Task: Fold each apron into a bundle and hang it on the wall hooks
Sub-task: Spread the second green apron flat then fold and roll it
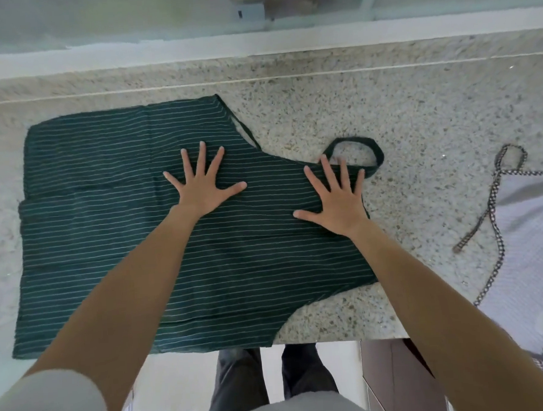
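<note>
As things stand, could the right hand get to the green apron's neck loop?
Probably yes. The right hand lies flat on the green apron, fingertips almost at the neck loop, and only bare counter lies around the loop.

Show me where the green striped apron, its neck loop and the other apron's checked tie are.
green striped apron (pixel 113 246), head view, on the flat body left of the arms.
neck loop (pixel 377 150), head view, on the loop's right bend.
checked tie (pixel 496 223), head view, midway along the cord.

A dark green cloth apron with thin white stripes (pixel 144 219) fills the frame's centre on a speckled beige-grey stone desk (pixel 417 117); at right, a pale lavender apron with black-and-white checked ties (pixel 532 221).
</note>
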The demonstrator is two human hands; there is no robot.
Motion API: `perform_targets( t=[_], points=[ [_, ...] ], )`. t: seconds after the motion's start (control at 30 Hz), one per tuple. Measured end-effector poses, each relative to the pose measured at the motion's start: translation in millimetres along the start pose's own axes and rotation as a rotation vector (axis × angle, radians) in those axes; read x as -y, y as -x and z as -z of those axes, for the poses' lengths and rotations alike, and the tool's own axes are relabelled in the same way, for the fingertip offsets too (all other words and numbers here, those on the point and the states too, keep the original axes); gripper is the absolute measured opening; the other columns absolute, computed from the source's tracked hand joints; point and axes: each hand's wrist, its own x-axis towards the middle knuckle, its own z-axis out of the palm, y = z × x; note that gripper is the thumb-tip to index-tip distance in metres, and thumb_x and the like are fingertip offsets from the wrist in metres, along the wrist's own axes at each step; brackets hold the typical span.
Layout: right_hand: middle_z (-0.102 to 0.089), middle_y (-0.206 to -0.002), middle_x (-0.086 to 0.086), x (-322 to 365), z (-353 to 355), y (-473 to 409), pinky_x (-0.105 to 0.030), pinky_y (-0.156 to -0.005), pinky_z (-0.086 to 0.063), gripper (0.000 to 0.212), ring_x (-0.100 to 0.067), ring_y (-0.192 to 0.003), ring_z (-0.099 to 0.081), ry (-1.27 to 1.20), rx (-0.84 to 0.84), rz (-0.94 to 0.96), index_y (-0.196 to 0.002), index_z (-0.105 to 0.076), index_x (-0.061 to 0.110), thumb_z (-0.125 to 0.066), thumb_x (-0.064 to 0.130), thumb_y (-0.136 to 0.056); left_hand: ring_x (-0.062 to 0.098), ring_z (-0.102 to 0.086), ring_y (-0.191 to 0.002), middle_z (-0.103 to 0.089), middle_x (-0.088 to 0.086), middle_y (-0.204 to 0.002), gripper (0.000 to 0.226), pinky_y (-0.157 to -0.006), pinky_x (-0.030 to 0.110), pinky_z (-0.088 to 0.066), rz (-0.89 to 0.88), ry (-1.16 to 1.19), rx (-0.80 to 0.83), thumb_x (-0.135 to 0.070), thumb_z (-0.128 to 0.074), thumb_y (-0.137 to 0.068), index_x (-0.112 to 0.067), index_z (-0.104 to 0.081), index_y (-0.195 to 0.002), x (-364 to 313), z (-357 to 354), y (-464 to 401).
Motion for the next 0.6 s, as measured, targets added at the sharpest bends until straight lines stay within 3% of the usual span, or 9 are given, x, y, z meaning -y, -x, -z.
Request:
perform_targets(
  t=[0.17, 0.27, 0.37, 0.47, 0.6],
  points=[
    [0.016, -0.156, -0.007, 18.4, 12.0, 5.2, -0.062, -0.107, 0.015, 0.093, -0.034, -0.141, 0.018, 0.049, -0.16, -0.043, -0.149, 0.004, 0.029, -0.035, 0.077, -0.079, 0.02, 0.016, -0.143, 0.006, -0.011, -0.157, 0.078, -0.11, 0.064, 0.007, -0.193, 0.121, -0.103, -0.07, -0.04, -0.081, -0.042, -0.009, -0.147, 12.9, 8.3, 5.5],
    [-0.008, -0.157, -0.009, 55.6, 12.8, 21.9, -0.059, -0.112, 0.004, 0.077, -0.033, -0.144, 0.001, -0.024, -0.335, 0.151, -0.148, -0.023, 0.022, -0.05, 0.058, -0.086, 0.021, -0.001, -0.145, -0.014, -0.003, -0.157, 0.06, -0.116, 0.053, -0.007, -0.207, 0.246, -0.284, -0.052, -0.044, -0.092, -0.031, -0.027, -0.145, 20.3, 1.7, 38.7],
    [-0.021, -0.155, -0.009, 118.7, -6.3, 51.6, -0.057, -0.114, -0.009, 0.068, -0.032, -0.143, -0.011, -0.058, -0.307, 0.353, -0.143, -0.035, 0.022, -0.053, 0.054, -0.086, 0.023, -0.009, -0.144, -0.024, 0.003, -0.154, 0.056, -0.117, 0.047, -0.012, -0.108, 0.257, -0.383, -0.045, -0.048, -0.093, -0.026, -0.032, -0.143, 45.7, -19.7, 95.5],
    [-0.006, -0.158, -0.008, 170.9, -34.1, 79.5, -0.064, -0.111, 0.0, 0.082, -0.036, -0.144, 0.003, -0.003, -0.134, 0.43, -0.148, -0.023, 0.028, -0.049, 0.067, -0.081, 0.023, -0.005, -0.145, -0.018, 0.002, -0.155, 0.062, -0.116, 0.052, -0.009, 0.043, 0.214, -0.333, -0.051, -0.05, -0.09, -0.031, -0.027, -0.144, 78.2, -45.0, 151.8],
    [0.017, -0.156, -0.006, 211.0, -65.5, 97.2, -0.067, -0.106, 0.012, 0.093, -0.038, -0.14, 0.021, 0.066, 0.047, 0.352, -0.149, -0.001, 0.032, -0.038, 0.078, -0.077, 0.027, 0.004, -0.145, -0.003, 0.0, -0.158, 0.076, -0.111, 0.062, -0.003, 0.165, 0.139, -0.176, -0.068, -0.045, -0.082, -0.041, -0.013, -0.146, 127.8, -66.8, 199.0]
  ],
)
